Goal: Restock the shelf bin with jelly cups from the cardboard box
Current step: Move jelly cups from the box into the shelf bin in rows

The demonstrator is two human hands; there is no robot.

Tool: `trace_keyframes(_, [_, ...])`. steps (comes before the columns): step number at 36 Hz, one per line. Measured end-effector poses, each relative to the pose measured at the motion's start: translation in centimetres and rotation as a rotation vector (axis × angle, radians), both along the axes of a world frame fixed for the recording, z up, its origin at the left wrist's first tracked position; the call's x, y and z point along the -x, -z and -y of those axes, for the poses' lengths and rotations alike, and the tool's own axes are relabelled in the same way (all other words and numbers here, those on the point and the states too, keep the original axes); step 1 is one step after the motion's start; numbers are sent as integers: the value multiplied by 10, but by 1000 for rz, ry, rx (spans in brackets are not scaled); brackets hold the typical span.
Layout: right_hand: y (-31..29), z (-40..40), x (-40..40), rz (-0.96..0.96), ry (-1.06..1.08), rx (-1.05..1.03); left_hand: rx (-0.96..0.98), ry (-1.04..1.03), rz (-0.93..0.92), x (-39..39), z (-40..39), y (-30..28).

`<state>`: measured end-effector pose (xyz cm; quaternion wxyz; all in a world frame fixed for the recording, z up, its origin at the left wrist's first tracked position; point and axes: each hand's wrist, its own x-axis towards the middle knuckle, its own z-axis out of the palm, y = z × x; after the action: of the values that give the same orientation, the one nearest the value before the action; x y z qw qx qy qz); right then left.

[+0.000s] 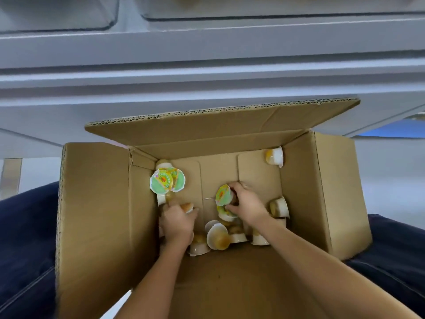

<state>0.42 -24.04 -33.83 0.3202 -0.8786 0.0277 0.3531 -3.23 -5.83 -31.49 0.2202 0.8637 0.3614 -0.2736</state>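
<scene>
An open cardboard box [96,203] sits in front of me with several jelly cups loose on its bottom. My right hand [247,203] is inside the box and grips a jelly cup with a green and yellow lid [222,195]. My left hand [177,223] reaches in at the left and curls round a small jelly cup [187,207]. Two lid-up cups [166,180] lie at the back left. One cup [274,156] rests in the back right corner. More cups [217,236] lie tumbled near the front.
White shelves [207,49] run across above the box. Two clear bins [69,17] sit on the top shelf, their bottoms seen from below. Dark blue fabric [25,226] flanks the box on both sides. The back flap [218,125] stands up against the shelf.
</scene>
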Motion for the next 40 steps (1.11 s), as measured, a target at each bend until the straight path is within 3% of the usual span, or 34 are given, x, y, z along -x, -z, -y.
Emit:
trace_keyframes(5, [2,-5,7,38,35,-35,172,23,112,3,-4,-5])
trace_keyframes(12, [-3,0,16,61,182,-110,232,101,195,7,-7,-10])
trace_keyframes(16, [-6,5,18,82,264,-137,61,-21,312,7,-9,-20])
trace_keyframes(19, [-7,8,18,94,293,-147,-131,116,449,0,-12,-26])
trace_keyframes(23, [-6,11,17,95,321,-146,-246,240,513,-16,-17,-25])
trace_keyframes(28, [-5,10,16,80,334,-153,-187,114,456,-34,-9,-19])
trace_keyframes(36, [-5,8,16,63,354,-169,7,-411,283,-82,1,-7])
trace_keyframes(40, [-7,10,18,60,367,-177,25,-454,422,-74,2,0])
